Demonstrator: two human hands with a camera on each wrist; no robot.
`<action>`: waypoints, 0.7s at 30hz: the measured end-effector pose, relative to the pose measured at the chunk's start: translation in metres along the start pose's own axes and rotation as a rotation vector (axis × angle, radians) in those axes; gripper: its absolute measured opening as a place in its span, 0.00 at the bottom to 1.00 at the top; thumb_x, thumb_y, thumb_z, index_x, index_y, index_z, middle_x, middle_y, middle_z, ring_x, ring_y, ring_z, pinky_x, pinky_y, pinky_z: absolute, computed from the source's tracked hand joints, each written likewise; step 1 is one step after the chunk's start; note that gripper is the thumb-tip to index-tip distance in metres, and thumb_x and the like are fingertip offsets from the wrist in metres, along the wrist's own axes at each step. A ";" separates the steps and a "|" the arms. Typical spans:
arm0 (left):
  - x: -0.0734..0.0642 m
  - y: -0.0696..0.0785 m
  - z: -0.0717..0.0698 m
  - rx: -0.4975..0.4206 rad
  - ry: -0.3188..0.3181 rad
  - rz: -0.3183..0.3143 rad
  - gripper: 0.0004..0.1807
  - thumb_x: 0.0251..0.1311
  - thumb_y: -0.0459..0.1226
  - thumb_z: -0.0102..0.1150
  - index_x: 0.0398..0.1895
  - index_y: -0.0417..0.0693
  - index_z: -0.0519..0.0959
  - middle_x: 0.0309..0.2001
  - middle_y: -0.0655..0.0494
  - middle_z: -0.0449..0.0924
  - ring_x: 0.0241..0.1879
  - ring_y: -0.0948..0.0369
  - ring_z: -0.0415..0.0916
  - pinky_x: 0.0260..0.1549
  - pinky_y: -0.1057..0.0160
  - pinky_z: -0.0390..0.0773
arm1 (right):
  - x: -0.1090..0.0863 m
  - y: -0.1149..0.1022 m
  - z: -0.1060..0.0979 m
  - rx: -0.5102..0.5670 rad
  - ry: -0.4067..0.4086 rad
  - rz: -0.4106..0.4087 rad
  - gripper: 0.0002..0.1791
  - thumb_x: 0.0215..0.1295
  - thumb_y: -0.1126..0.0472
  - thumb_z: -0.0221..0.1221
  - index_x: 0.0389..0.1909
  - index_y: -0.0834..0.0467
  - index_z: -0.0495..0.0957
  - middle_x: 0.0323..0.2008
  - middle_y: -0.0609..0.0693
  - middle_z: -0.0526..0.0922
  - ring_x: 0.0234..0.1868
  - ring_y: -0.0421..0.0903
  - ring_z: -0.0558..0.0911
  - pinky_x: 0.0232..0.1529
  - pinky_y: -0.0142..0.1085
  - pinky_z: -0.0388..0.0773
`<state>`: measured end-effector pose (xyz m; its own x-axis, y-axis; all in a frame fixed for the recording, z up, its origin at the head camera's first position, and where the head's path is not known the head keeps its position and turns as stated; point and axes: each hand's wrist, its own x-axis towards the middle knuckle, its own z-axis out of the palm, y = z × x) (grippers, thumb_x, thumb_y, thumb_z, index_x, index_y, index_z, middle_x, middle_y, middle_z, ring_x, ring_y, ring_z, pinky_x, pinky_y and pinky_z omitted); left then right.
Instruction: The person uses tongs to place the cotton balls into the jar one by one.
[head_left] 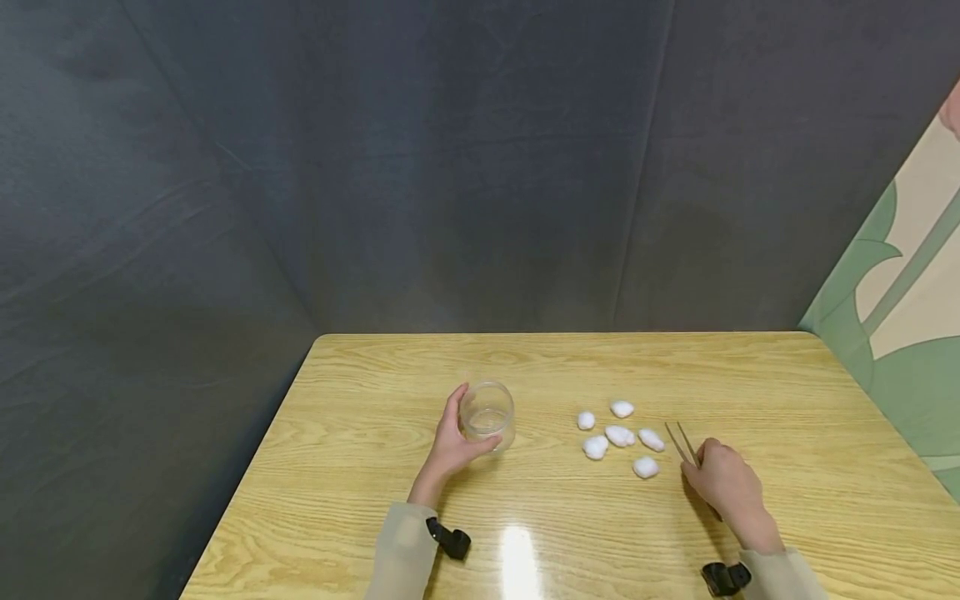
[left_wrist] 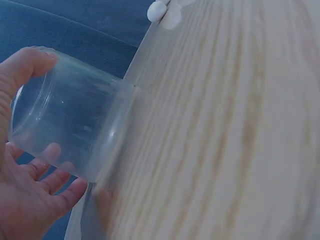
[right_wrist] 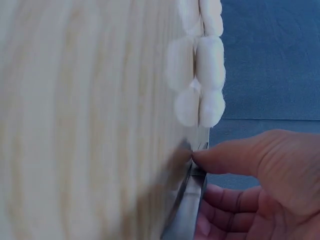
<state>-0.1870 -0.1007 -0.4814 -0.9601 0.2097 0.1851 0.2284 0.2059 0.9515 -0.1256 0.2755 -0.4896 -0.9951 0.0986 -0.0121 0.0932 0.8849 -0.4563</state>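
Note:
A clear, round plastic jar (head_left: 501, 417) stands upright on the wooden table, its open mouth facing up and nothing inside. My left hand (head_left: 452, 446) grips it from the left, thumb on the near side and fingers round the far side. To the right, my right hand (head_left: 726, 479) pinches a pair of metal tweezers (head_left: 689, 444) low over the table, their two tips spread and pointing away from me. Several white cotton balls (head_left: 620, 436) lie loosely grouped between the jar and the tweezers. In the right wrist view, the thumb presses the metal tweezers (right_wrist: 187, 210) near the table surface.
The wooden table (head_left: 337, 517) ends at a straight far edge with rounded corners. Dark cloth (head_left: 480, 167) hangs behind it and along the left side. A leaf-patterned panel (head_left: 915, 358) stands at the right. Light glares off the tabletop near the front.

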 end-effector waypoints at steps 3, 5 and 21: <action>0.001 -0.002 0.001 -0.012 0.007 0.006 0.48 0.42 0.27 0.71 0.67 0.31 0.54 0.64 0.31 0.57 0.64 0.37 0.55 0.59 0.39 0.56 | -0.001 0.000 -0.001 -0.007 -0.017 0.015 0.10 0.57 0.63 0.54 0.22 0.64 0.67 0.16 0.51 0.69 0.16 0.46 0.67 0.15 0.37 0.64; 0.001 -0.004 0.001 -0.024 0.006 0.016 0.47 0.41 0.27 0.71 0.66 0.30 0.55 0.63 0.30 0.58 0.63 0.37 0.56 0.58 0.38 0.57 | -0.001 0.000 -0.002 -0.014 -0.022 0.016 0.10 0.57 0.63 0.53 0.22 0.65 0.68 0.16 0.51 0.69 0.16 0.46 0.67 0.15 0.37 0.64; -0.002 -0.002 0.000 0.023 -0.004 -0.038 0.47 0.43 0.28 0.70 0.66 0.30 0.55 0.62 0.31 0.60 0.61 0.37 0.58 0.57 0.40 0.60 | -0.011 0.002 -0.012 -0.047 0.006 -0.061 0.08 0.59 0.64 0.50 0.23 0.62 0.66 0.14 0.48 0.66 0.13 0.44 0.66 0.13 0.37 0.61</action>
<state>-0.1858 -0.1019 -0.4836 -0.9675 0.2047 0.1482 0.1957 0.2357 0.9519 -0.1141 0.2815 -0.4802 -0.9987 0.0463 0.0203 0.0338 0.9096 -0.4141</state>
